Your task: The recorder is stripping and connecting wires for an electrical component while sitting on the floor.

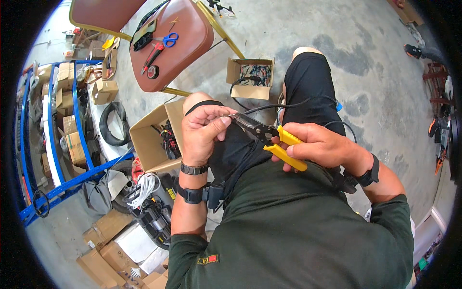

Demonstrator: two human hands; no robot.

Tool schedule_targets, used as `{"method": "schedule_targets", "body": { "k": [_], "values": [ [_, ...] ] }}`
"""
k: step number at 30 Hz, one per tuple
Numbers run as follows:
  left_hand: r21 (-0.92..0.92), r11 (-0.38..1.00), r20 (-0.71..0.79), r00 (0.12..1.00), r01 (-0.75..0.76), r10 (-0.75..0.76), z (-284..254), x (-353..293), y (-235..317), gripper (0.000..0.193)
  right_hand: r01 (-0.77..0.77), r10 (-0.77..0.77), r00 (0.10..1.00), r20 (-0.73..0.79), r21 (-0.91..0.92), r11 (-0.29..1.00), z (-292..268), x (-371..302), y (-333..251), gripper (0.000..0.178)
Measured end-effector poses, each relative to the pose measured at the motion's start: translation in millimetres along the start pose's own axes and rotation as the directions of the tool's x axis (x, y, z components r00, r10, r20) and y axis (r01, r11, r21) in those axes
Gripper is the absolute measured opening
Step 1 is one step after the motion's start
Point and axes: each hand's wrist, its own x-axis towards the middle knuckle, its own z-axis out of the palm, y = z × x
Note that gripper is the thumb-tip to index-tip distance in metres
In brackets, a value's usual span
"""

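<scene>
The right hand (320, 144) is closed round the yellow handles of a wire stripper (269, 136), held just above the person's knee. The left hand (202, 132) pinches a thin black cable (288, 104) right at the stripper's dark tip. The cable looks light and limp — best pinched close to the tip. The stripper is stiff, its sleeved handles probably grippy.
</scene>
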Motion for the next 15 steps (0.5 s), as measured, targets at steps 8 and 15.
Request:
{"method": "schedule_targets", "body": {
  "k": [8, 15],
  "values": [
    [-0.049, 0.998, -0.012, 0.999, -0.031, 0.030, 1.7, 4.9, -2.2, 0.006, 0.032, -0.032, 0.999, -0.006, 0.076, 0.997, -13.1, -3.3, -15.0, 0.033],
    [-0.019, 1.000, -0.131, 0.991, -0.001, -0.002, 4.3, -0.7, -6.9, 0.004, 0.168, -0.226, 0.961, -0.159, -0.313, 0.935, -36.0, 48.4, -52.7, 0.031]
  ]
}}
